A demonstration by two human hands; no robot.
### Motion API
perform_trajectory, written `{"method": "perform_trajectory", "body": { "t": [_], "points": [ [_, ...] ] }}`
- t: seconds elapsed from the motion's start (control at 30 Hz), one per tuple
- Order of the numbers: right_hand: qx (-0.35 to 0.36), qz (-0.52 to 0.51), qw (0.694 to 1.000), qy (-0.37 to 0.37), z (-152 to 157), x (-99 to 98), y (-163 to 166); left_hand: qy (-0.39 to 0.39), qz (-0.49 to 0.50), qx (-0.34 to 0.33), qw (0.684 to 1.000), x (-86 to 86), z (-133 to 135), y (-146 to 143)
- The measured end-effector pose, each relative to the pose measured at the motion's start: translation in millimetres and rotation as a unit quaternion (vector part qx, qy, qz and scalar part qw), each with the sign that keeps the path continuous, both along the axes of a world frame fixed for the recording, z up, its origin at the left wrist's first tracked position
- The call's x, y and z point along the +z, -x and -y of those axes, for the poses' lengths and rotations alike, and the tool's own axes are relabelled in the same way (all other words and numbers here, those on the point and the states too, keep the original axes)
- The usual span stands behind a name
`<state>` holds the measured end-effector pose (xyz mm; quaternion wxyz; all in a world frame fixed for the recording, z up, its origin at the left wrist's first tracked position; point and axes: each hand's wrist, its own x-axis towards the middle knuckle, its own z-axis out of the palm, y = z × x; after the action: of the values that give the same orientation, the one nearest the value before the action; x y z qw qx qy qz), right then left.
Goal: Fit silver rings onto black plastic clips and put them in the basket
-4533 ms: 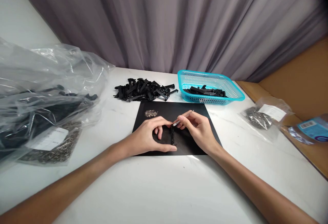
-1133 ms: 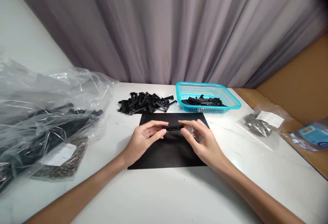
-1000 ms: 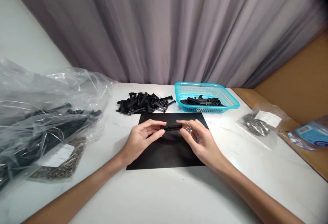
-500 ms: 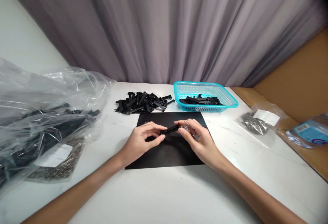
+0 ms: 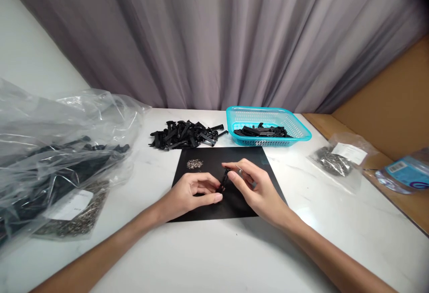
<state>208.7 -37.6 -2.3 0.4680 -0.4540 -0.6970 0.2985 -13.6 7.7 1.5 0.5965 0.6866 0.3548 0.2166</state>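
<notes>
Both my hands hold one small black plastic bar (image 5: pixel 224 179) over a black mat (image 5: pixel 234 199) on the white table. My left hand (image 5: pixel 191 192) pinches its near end between thumb and fingers. My right hand (image 5: pixel 253 188) grips its far end with thumb and forefinger, and a thin metal tool shows between its fingers. The bar points away from me, tilted up. A small heap of tiny silver parts (image 5: pixel 195 164) lies on the mat to the left of my hands.
A pile of black plastic bars (image 5: pixel 186 132) lies beyond the mat. A turquoise basket (image 5: pixel 268 116) holds more of them. Large clear bags (image 5: pixel 56 145) with black and metal parts fill the left. A small bag of metal parts (image 5: pixel 335 159) and a cardboard box (image 5: pixel 385 119) stand right.
The bar, held crosswise above the mat a second ago, has been turned end-on and lowered nearer to me. The heap of silver parts is now uncovered.
</notes>
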Motion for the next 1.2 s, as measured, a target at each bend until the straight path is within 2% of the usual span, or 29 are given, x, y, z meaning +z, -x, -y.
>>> {"method": "perform_trajectory", "body": {
  "t": [0.23,0.57,0.73,0.93,1.03,1.13,1.2],
  "points": [
    [0.011,0.008,1.000,-0.001,2,1.5,2,-0.046,-0.010,-0.006,0.999,-1.0,0,-3],
    [0.038,0.003,0.999,0.009,2,-0.8,2,0.030,0.020,-0.017,0.999,-3.9,-2,-3],
    [0.044,-0.005,0.999,0.022,3,-4.0,5,0.021,0.034,-0.043,0.998,-1.8,-1,-6],
    [-0.008,-0.002,1.000,0.005,2,-4.4,6,0.050,0.057,-0.011,0.997,1.7,0,-8],
    [-0.026,0.019,0.999,-0.026,2,-5.8,5,0.068,0.076,0.027,0.994,0.0,0,-9],
    [-0.024,0.069,0.995,-0.073,4,-9.0,5,0.071,0.097,0.062,0.991,-2.6,0,-10],
    [-0.025,0.119,0.988,-0.091,5,-11.6,6,0.070,0.115,0.063,0.989,-3.5,1,-10]
  ]
}}
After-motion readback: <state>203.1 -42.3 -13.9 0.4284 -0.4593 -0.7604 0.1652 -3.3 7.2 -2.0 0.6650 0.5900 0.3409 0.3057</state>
